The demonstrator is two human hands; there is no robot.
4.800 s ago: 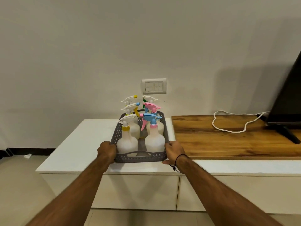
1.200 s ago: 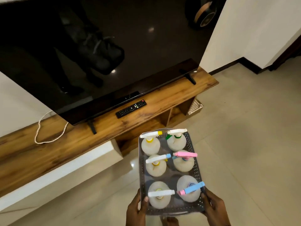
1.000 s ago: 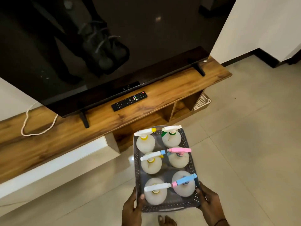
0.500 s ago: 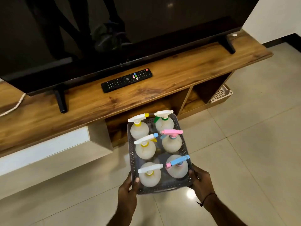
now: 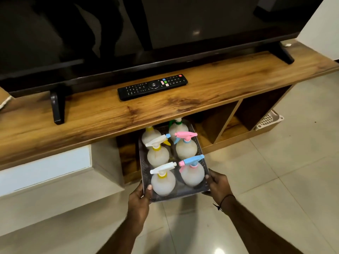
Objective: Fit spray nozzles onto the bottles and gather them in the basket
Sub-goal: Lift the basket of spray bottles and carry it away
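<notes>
- My left hand [image 5: 140, 198] and right hand [image 5: 217, 185] each clutch a near corner of the basket [image 5: 205, 187].
- Half a second ago it hung clear of the TV stand [image 5: 201, 99]; now its far end sits under the top, entering the open compartment.
- All six bottles [image 5: 162, 183] wear nozzles, so I judge only stowing remains.

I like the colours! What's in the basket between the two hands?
In the head view, two spray bottles stand between left hand and right hand, inside the basket.

wooden tv stand top [image 5: 211, 99], black remote [image 5: 152, 86] lying on it, tv feet [image 5: 57, 105] resting there
</notes>
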